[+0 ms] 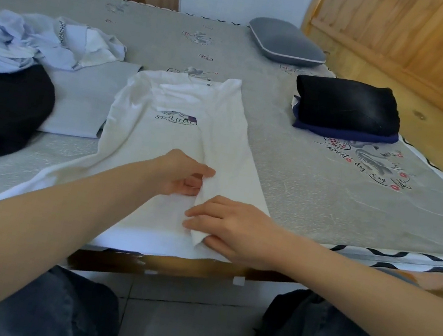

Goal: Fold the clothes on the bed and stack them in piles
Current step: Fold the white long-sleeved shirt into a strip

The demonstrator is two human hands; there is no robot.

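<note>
At the near edge of the bed (313, 189), a white printed T-shirt (160, 140) lies flat with its right side folded inward. The left hand (181, 174) pinches that fold's edge with curled fingers (192, 183), while the right hand (236, 230) grips its bottom corner, thumb beneath. Folded dark clothes (347, 108) sit stacked well to the right.

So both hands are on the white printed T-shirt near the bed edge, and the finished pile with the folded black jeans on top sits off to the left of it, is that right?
Not quite. The head view shows both the left hand and right hand on the white printed T-shirt, but the folded black jeans top a pile to its right, near the wooden headboard.
</note>
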